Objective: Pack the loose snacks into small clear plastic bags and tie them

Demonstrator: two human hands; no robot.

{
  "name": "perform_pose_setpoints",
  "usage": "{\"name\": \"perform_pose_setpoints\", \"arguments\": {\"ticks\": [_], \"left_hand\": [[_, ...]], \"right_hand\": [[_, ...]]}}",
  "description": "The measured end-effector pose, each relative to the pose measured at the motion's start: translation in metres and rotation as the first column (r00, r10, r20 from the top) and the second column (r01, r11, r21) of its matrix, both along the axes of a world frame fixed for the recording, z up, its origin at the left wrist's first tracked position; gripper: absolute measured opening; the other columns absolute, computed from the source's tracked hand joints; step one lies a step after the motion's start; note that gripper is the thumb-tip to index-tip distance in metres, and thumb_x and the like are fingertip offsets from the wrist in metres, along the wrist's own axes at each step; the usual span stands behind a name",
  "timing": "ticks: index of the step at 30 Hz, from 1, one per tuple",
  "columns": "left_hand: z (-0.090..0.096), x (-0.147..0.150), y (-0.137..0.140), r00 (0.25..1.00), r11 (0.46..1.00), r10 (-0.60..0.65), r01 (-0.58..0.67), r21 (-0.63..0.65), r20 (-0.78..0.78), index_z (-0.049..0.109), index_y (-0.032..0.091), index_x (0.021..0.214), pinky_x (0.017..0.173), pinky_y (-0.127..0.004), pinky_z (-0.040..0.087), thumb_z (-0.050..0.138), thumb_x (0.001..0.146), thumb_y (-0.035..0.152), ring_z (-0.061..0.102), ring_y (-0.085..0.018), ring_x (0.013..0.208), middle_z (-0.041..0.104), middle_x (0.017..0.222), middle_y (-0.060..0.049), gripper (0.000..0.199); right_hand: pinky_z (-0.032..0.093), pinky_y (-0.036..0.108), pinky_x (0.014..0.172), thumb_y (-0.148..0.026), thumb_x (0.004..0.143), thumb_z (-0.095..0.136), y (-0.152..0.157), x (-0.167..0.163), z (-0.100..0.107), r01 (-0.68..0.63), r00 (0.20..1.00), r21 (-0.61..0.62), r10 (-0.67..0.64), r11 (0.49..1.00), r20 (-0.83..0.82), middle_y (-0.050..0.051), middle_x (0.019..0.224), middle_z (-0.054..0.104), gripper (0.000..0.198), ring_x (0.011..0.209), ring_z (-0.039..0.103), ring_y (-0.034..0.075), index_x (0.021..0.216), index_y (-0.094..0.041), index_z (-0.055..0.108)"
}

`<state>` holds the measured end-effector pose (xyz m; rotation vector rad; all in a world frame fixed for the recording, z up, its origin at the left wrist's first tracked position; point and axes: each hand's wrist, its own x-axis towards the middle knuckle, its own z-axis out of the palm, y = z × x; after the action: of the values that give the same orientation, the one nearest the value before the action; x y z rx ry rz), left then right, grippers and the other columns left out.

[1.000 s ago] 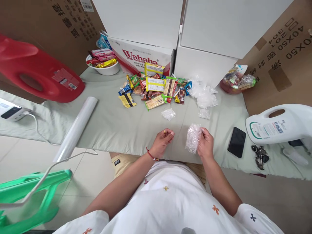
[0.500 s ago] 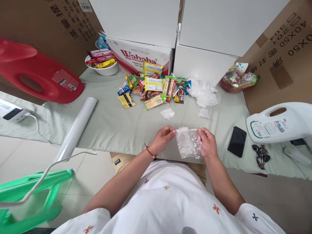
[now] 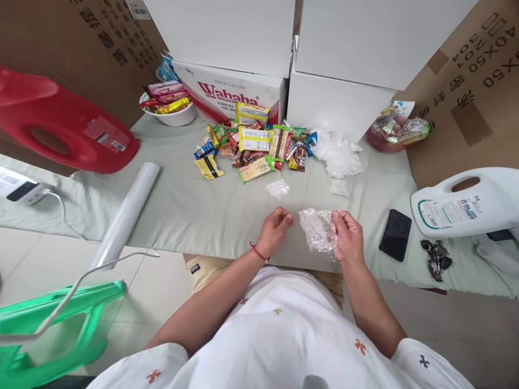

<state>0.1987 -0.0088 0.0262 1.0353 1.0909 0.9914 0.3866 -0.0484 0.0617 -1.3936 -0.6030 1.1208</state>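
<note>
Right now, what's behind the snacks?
The Wahaha box stands behind the snacks, its name peeking above them. Behind their right end is a white box. The snacks cover some of both boxes' lower fronts, so I can't see those parts.

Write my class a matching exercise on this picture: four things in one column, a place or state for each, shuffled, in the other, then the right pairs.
1. Piece of clear, crinkled plastic
2. Black rectangular phone
3. White round bowl
4. Bare left hand

A. Filled with colourful wrapped packets
B. Curled, not touching that plastic
C. Gripped by the right hand
D. Beside dark metal keys

Pairs: 1-C, 2-D, 3-A, 4-B
</note>
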Motion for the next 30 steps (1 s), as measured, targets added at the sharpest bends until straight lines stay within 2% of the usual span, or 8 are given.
{"name": "perform_pose_setpoints", "arguments": {"ticks": [5,8,11,14,20,24,27,30], "left_hand": [[0.006,0.006,-0.004,1.000,0.999,-0.020,0.020,-0.029,0.001,0.056,0.021,0.097,0.084,-0.030,0.049,0.069,0.082,0.063,0.060,-0.017,0.095,0.064,0.101,-0.003,0.047],[0.009,0.018,-0.004,0.997,0.998,-0.043,0.046,0.032,-0.070,0.060,0.019,0.088,0.086,-0.030,0.047,0.077,0.076,0.060,0.057,-0.016,0.089,0.063,0.090,-0.001,0.045],[0.009,0.015,-0.001,0.995,0.995,-0.096,0.095,0.024,0.009,0.063,0.019,0.081,0.080,-0.029,0.048,0.078,0.075,0.060,0.056,-0.015,0.080,0.063,0.081,0.000,0.044],[0.010,-0.005,0.003,0.983,0.987,-0.147,0.153,-0.050,0.109,0.070,0.018,0.087,0.075,-0.030,0.051,0.081,0.071,0.062,0.060,-0.014,0.075,0.067,0.079,-0.001,0.048],[0.016,-0.054,0.008,0.999,0.993,0.022,-0.018,-0.113,0.030,0.073,0.016,0.081,0.059,-0.024,0.047,0.088,0.064,0.054,0.055,-0.010,0.059,0.066,0.065,0.000,0.045],[0.016,-0.093,0.013,0.994,0.981,-0.105,0.098,-0.168,-0.028,0.074,0.017,0.082,0.055,-0.024,0.043,0.089,0.063,0.048,0.053,-0.011,0.058,0.065,0.063,0.000,0.040],[0.014,-0.121,0.020,0.970,0.965,-0.178,0.140,-0.220,-0.163,0.073,0.017,0.082,0.056,-0.026,0.045,0.087,0.061,0.046,0.054,-0.013,0.059,0.063,0.065,-0.001,0.038],[0.017,-0.130,0.020,0.854,0.991,0.122,-0.131,0.019,-0.506,0.070,0.019,0.083,0.064,-0.030,0.048,0.081,0.066,0.040,0.054,-0.016,0.065,0.063,0.076,-0.003,0.030]], "right_hand": [[0.025,0.024,0.041,-0.062,0.071,0.082,0.001,0.004,0.003,-0.014,1.000,-0.030,0.014,0.999,-0.016,-0.008,0.057,0.039,0.045,0.047,0.029,0.009,0.082,-0.023,0.063],[0.028,0.024,0.043,-0.063,0.075,0.078,0.000,-0.007,0.005,-0.093,0.996,-0.013,0.093,0.996,0.015,-0.008,0.057,0.039,0.044,0.048,0.032,0.009,0.079,-0.023,0.061],[0.028,0.024,0.043,-0.062,0.077,0.077,0.000,-0.006,0.002,-0.090,0.994,-0.002,0.089,0.996,0.069,-0.008,0.057,0.041,0.043,0.048,0.033,0.009,0.079,-0.022,0.061],[0.024,0.023,0.040,-0.061,0.073,0.081,0.002,0.013,-0.003,-0.023,0.998,-0.029,0.025,0.999,0.060,-0.008,0.056,0.042,0.044,0.045,0.030,0.007,0.081,-0.022,0.063],[0.021,0.020,0.036,-0.057,0.064,0.088,0.007,0.041,-0.011,0.087,0.996,-0.035,-0.087,0.996,-0.010,-0.009,0.056,0.045,0.047,0.042,0.029,0.005,0.083,-0.021,0.065],[0.020,0.018,0.035,-0.056,0.061,0.090,0.011,0.043,-0.014,0.053,0.998,-0.051,-0.053,0.997,-0.014,-0.009,0.054,0.045,0.048,0.041,0.029,0.003,0.079,-0.020,0.065],[0.017,0.019,0.034,-0.061,0.060,0.088,0.015,0.039,-0.018,-0.093,0.995,-0.137,0.096,0.986,0.018,-0.009,0.052,0.045,0.051,0.039,0.027,0.004,0.079,-0.019,0.066],[0.015,0.020,0.034,-0.064,0.062,0.084,0.021,0.028,-0.021,-0.181,0.979,-0.175,0.195,0.968,0.065,-0.009,0.051,0.046,0.051,0.039,0.027,0.004,0.076,-0.020,0.064]]}}
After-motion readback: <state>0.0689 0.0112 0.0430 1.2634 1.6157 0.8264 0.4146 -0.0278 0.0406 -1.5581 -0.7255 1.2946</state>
